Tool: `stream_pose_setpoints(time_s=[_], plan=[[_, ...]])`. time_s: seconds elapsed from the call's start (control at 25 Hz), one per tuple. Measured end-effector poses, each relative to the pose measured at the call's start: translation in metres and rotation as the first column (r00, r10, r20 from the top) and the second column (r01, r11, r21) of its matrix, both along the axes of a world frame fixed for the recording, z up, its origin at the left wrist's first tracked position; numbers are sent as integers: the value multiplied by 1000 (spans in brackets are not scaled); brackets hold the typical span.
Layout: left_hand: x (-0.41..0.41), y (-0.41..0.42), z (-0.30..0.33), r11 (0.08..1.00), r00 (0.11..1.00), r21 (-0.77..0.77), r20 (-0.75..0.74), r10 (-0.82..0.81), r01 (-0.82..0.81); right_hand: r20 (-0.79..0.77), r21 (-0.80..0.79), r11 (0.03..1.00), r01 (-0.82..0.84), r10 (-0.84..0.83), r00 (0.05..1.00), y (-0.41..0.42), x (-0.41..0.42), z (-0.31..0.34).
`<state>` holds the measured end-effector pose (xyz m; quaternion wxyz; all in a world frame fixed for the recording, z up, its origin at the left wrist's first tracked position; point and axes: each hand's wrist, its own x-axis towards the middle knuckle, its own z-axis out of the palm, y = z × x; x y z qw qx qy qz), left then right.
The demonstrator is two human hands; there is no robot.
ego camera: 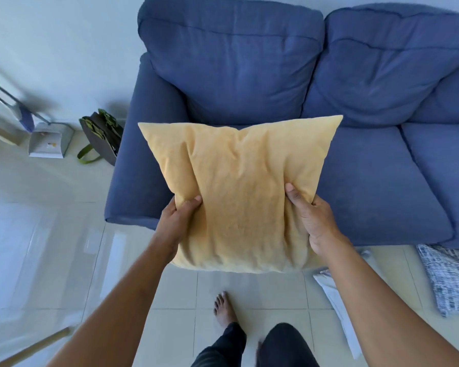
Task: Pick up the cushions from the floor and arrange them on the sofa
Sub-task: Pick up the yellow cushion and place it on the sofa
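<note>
I hold a yellow cushion (239, 192) in the air in front of the blue sofa (368, 181), over the front edge of its left seat. My left hand (176, 221) grips the cushion's lower left side. My right hand (312, 221) grips its lower right side. A blue-and-white patterned cushion (451, 279) lies on the floor at the right, against the sofa's base. A white cushion (337, 295) lies on the floor beside it, partly hidden behind my right arm.
A dark bag with green straps (101, 136) leans against the sofa's left arm. A dustpan (49, 140) and a broom stand by the wall at the left. My bare foot (224, 308) is on the tiled floor below the cushion.
</note>
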<state>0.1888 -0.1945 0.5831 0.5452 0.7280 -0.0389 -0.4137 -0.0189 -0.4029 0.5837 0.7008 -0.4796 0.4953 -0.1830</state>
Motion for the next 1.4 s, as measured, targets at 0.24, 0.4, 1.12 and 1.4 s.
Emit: stream_pose_setpoints(time_s=[0.24, 0.4, 1.12, 1.4], plan=[[63, -70, 13, 998, 999, -40, 35, -38, 39, 62, 17, 1000, 10, -11, 998, -69, 49, 7], [100, -127, 10, 998, 997, -45, 58, -42, 44, 59, 18, 1000, -21, 20, 998, -134, 91, -1], [248, -327, -132, 971, 986, 190, 51, -156, 144, -231, 94, 980, -176, 193, 954, -341, 245, -152], [324, -358, -97, 969, 980, 150, 69, 187, -196, -181, 3, 994, 106, -104, 978, -391, 265, -111]])
